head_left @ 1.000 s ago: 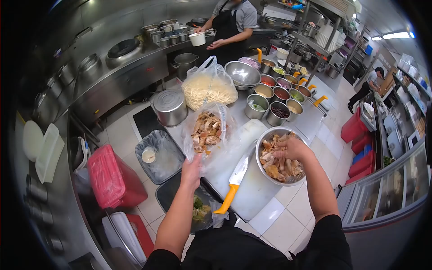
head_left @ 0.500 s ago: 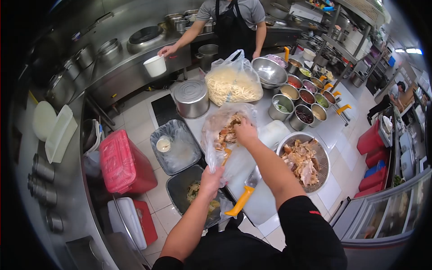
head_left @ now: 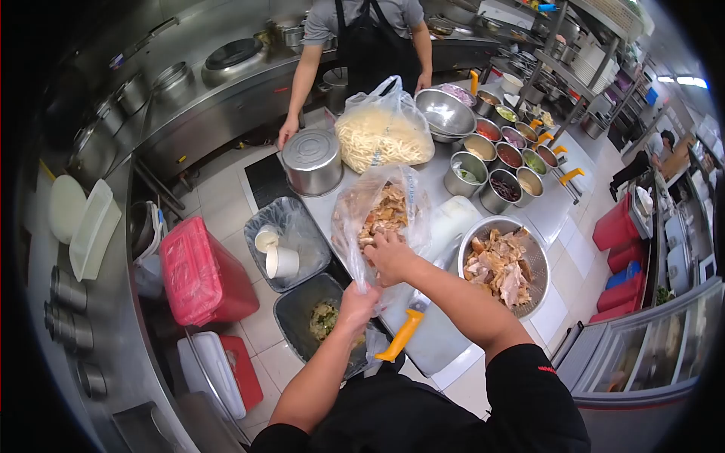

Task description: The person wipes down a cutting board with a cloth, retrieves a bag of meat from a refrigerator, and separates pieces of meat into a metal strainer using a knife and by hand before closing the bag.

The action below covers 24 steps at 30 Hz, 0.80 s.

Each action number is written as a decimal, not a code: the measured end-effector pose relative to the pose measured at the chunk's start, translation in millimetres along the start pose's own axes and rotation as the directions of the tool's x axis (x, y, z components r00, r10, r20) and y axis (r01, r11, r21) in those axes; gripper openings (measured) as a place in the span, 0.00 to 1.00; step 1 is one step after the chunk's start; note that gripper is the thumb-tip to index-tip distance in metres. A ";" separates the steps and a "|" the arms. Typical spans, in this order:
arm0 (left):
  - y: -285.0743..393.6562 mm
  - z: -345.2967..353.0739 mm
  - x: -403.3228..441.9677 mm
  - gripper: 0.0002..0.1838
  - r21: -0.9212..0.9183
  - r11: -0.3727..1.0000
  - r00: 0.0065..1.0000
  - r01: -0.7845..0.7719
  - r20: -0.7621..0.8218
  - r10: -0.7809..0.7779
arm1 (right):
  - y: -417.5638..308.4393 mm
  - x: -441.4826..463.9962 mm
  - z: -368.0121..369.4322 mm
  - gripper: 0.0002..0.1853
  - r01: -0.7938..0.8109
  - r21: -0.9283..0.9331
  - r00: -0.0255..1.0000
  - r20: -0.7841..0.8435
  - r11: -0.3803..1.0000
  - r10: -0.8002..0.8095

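Observation:
A clear plastic bag [head_left: 343,208] of chopped cooked meat [head_left: 389,211] lies on the table in front of me. My left hand [head_left: 359,306] is closed on the bag's gathered near edge. At the bag's mouth, my right hand [head_left: 393,258] rests on the meat with its fingers spread; the fingertips are partly hidden among the pieces. An orange-handled knife [head_left: 402,334] lies below my right forearm, its blade over the white cutting board [head_left: 447,226]. More cooked meat pieces [head_left: 498,264] fill a perforated metal bowl [head_left: 540,291] to the right.
Two lined bins [head_left: 253,240] [head_left: 287,321] stand left of the table. Beyond the bag are a lidded steel pot [head_left: 312,162], a bag of pale strips [head_left: 384,143] and several ingredient tins [head_left: 502,191]. A co-worker [head_left: 374,45] stands opposite, one hand by the pot.
My right hand has drawn back toward the bag's mouth. The co-worker's white cup has left their hand and now lies in the upper bin; that hand has lowered beside the pot.

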State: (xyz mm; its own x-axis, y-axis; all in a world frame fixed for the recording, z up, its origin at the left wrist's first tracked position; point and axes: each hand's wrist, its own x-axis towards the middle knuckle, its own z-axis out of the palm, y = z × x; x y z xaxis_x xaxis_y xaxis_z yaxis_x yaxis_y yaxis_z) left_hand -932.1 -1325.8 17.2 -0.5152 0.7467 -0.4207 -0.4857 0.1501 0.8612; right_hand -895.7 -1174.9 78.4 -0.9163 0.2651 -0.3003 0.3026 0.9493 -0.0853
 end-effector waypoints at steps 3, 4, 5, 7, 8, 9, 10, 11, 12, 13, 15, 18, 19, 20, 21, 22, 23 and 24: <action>-8.9 -6.3 5.6 0.04 -0.002 1.000 1.000 -0.019 0.002 0.019 | 26.2 3.3 11.7 0.21 0.037 0.132 0.996 -0.086 0.991 -0.025; -2.7 -5.1 2.4 0.03 -0.011 1.000 1.000 -0.021 0.014 0.021 | 32.8 8.0 18.9 0.18 0.012 0.184 0.988 -0.154 0.983 0.017; -2.8 -5.1 3.5 0.03 -0.015 1.000 1.000 -0.007 0.009 0.007 | 37.7 12.5 27.2 0.14 -0.005 0.236 0.975 -0.217 0.972 0.058; -2.9 -6.8 3.7 0.03 -0.024 1.000 1.000 0.019 -0.006 -0.019 | 47.3 20.2 36.1 0.10 -0.002 0.289 0.946 -0.309 0.957 0.095; -2.2 -7.3 4.2 0.03 -0.032 0.999 1.000 0.014 -0.011 -0.014 | 52.3 21.9 37.0 0.11 0.013 0.289 0.936 -0.341 0.957 0.090; -2.5 -8.0 3.8 0.04 -0.041 0.999 1.000 0.011 -0.018 -0.011 | 55.4 25.0 38.8 0.11 0.030 0.288 0.925 -0.371 0.957 0.083; -2.7 -8.0 2.8 0.04 -0.049 0.999 1.000 0.009 -0.021 -0.010 | 59.5 32.5 37.5 0.12 0.022 0.373 0.927 -0.355 0.927 0.121; -2.8 -8.8 2.4 0.04 -0.055 0.998 0.999 -0.006 -0.034 0.004 | 67.3 40.0 31.4 0.12 0.003 0.457 0.925 -0.338 0.889 0.171; -2.4 -10.5 1.6 0.05 -0.053 0.998 0.999 -0.014 -0.032 0.012 | 76.3 40.8 28.7 0.12 -0.028 0.544 0.918 -0.318 0.839 0.237; -2.1 -10.9 1.9 0.05 -0.046 0.999 1.000 -0.018 -0.019 0.017 | 80.0 37.9 25.3 0.11 -0.086 0.571 0.900 -0.307 0.816 0.310; -1.6 -11.3 3.8 0.06 -0.059 0.998 1.000 -0.018 0.001 0.018 | 75.9 41.5 17.9 0.09 -0.193 0.631 0.848 -0.278 0.752 0.451; -5.3 -16.0 9.0 0.05 -0.040 0.999 1.000 -0.024 0.009 0.024 | 45.7 47.9 35.1 0.18 -0.282 0.344 0.813 -0.410 0.895 0.414; -3.7 -13.6 7.9 0.05 -0.034 0.999 1.000 -0.019 0.013 0.020 | 37.8 46.6 30.0 0.21 -0.341 0.319 0.815 -0.368 0.884 0.447; 1.1 -10.2 3.9 0.06 -0.029 0.999 1.000 -0.016 0.014 0.017 | 33.2 44.3 22.0 0.22 -0.357 0.352 0.821 -0.324 0.865 0.470; 5.3 -9.1 1.8 0.06 -0.024 1.000 1.000 -0.016 0.014 0.017 | 31.1 43.9 15.5 0.22 -0.369 0.384 0.826 -0.283 0.846 0.488; 5.7 -12.5 2.8 0.06 -0.022 0.999 0.998 -0.030 0.046 0.031 | 32.7 51.2 21.7 0.19 -0.334 0.405 0.805 -0.347 0.851 0.481; 9.6 -10.8 3.0 0.06 -0.016 0.999 0.999 -0.028 0.041 0.029 | 38.8 62.1 36.5 0.17 -0.300 0.414 0.781 -0.410 0.859 0.470; 14.2 -8.1 0.8 0.06 -0.016 1.000 0.999 -0.025 0.033 0.025 | 48.7 63.9 44.8 0.15 -0.264 0.415 0.757 -0.470 0.871 0.454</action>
State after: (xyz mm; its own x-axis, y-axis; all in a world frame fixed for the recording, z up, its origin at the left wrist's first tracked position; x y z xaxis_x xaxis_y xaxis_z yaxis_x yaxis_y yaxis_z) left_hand -945.2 -1328.3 26.8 -0.5038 0.7713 -0.3890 -0.4841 0.1208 0.8666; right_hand -927.7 -1119.3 12.5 -0.6797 0.7109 0.1806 0.6146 0.6864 -0.3888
